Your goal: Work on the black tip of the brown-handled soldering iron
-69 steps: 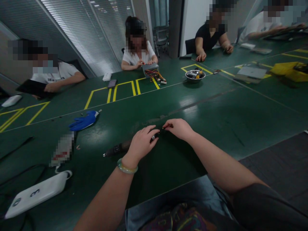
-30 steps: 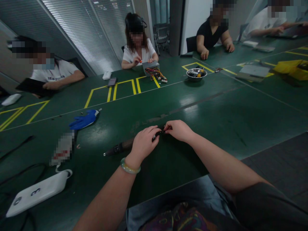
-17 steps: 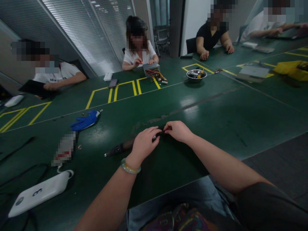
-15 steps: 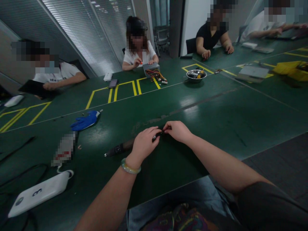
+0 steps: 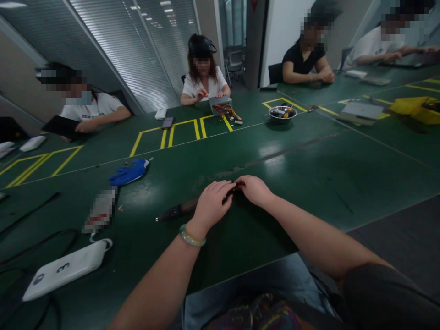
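Observation:
A long dark electric screwdriver (image 5: pixel 176 211) lies on the green table with its silver tip pointing left. My left hand (image 5: pixel 213 200) is over its rear part, fingers curled around the dark body and hiding much of it. Close beside, my right hand (image 5: pixel 254 189) is closed in a pinch at the far right end of the tool. Whatever sits between those fingertips is dark and too small to make out. The fingertips of both hands nearly meet.
Left of my hands lie a blue glove (image 5: pixel 129 172), a white power bank (image 5: pixel 65 270) marked 3, and dark cables (image 5: pixel 41 247). Across the table stand a metal bowl (image 5: pixel 282 120) with small parts and a grey box (image 5: pixel 220 101) with coloured wires. Several people sit opposite.
The view has shifted slightly, so everything sits a little further right. My hands keep nearly the same hold. Across the table, the person in black has brought their hands together.

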Available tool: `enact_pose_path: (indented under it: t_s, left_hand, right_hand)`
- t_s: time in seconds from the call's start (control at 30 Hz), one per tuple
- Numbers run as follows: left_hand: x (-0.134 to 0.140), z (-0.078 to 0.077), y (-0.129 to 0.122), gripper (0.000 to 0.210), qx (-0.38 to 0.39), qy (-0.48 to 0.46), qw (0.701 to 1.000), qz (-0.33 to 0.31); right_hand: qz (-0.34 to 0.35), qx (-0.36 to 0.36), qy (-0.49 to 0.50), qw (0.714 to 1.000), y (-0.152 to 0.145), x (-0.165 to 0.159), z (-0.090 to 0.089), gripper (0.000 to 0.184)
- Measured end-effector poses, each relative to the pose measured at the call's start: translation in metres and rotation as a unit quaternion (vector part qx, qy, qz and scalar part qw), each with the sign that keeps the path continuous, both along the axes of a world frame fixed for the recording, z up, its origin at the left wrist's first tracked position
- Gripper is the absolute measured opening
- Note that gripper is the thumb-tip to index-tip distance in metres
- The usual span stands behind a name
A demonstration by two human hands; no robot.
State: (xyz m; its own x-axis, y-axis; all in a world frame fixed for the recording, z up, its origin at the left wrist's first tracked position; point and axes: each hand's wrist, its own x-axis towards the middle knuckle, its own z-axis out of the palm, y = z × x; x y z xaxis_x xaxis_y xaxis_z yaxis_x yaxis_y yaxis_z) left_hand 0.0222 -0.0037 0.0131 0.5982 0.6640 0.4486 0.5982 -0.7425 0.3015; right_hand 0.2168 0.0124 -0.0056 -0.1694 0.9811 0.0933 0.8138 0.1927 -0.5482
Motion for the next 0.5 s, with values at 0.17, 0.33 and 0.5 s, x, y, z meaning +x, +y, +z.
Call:
enact_pose_path:
  t_s: [0.17,0.33,0.5]
  left_hand:
    - [-0.007,0.009,-0.012,0.025,-0.015,-0.026,0.993,-0.116]
    - [-0.013,0.008,-0.016,0.020,-0.073,0.010,0.981,-0.178]
    - [-0.012,0.007,-0.013,0.021,-0.086,0.009,0.982,-0.169]
  right_hand:
    - [-0.007,-0.024,-0.010,1.000,0.002,-0.001,0.003,0.019]
    - [-0.082,-0.080,-0.049,0.992,0.013,0.046,0.008,0.021]
    - [-0.228,-0.111,-0.107,0.961,-0.008,0.185,0.008,0.024]
